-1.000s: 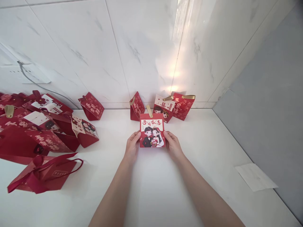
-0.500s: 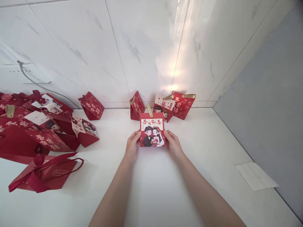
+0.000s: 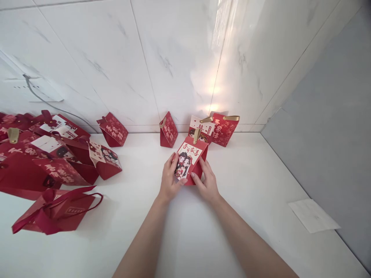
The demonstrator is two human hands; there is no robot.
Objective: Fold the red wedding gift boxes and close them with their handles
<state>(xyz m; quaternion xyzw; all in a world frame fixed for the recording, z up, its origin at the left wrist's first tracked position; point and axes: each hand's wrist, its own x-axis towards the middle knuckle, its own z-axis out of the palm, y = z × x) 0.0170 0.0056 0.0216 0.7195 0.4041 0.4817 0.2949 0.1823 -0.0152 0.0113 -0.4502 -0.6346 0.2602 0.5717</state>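
Between my two hands is a red gift box (image 3: 188,156) with a cartoon bride and groom on its front and a gold ribbon loop on top. It is turned at an angle, so its red side shows. My left hand (image 3: 170,179) grips the printed front and its left edge, thumb near the lower corner. On the side panel at the right, my right hand (image 3: 208,183) holds with thumb and fingers. Just behind it stand a cream-and-red gift box (image 3: 199,124), partly hidden, and a red gift box with gold ribbon (image 3: 224,129).
A small red box (image 3: 168,131) and another red box (image 3: 113,130) stand along the tiled wall (image 3: 179,58). Several red boxes crowd the left, with a ribboned box (image 3: 58,214) in front. A white paper (image 3: 313,216) lies at right. A grey cable (image 3: 58,108) hangs at left.
The gift box has been turned from facing me squarely to an angle, exposing its right side. My left hand has moved onto its front, my right hand onto its side.
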